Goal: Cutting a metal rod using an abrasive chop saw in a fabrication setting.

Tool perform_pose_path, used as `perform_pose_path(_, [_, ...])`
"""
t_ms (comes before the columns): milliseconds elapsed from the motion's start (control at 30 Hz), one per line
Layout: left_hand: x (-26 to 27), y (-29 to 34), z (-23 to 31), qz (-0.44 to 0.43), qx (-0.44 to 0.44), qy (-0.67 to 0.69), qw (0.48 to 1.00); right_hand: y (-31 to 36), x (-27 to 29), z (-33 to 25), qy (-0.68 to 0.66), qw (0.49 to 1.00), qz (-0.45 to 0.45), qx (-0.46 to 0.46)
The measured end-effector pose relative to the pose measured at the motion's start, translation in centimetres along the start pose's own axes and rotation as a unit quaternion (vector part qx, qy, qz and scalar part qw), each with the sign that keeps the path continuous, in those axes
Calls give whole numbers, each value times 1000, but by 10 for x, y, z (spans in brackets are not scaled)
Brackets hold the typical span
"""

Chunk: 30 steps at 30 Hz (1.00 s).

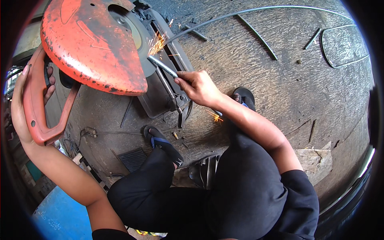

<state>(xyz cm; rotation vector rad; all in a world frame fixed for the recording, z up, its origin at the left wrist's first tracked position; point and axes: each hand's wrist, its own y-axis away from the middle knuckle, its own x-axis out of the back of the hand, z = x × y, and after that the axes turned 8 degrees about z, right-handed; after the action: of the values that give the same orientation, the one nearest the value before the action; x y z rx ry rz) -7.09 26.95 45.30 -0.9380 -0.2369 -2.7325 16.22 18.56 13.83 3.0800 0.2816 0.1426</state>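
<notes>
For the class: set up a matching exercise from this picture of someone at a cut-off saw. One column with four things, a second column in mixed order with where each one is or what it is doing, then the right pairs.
Things
1. left hand
2. right hand
3. sparks
4. bent wire loop

Places or states
A. lying on the ground at far right, apart from the saw
B. gripping the saw's orange handle
C. flying where the disc meets the metal rod
D. holding the metal rod near the vise

Pairs: 1-B, 2-D, 3-C, 4-A
</notes>
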Motion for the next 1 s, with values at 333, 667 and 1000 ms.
perform_pose_path(333, [-34,16,8,121,-3,68,990,0,-4,10,50,988,89,117])
perform_pose_path(667, [6,-8,-3,25,40,-7,999,-12,11,13,-359,898,-47,-250])
perform_pose_path(1000, [-8,-1,0,30,10,-3,1000,-10,4,22,-281,929,-149,-189])
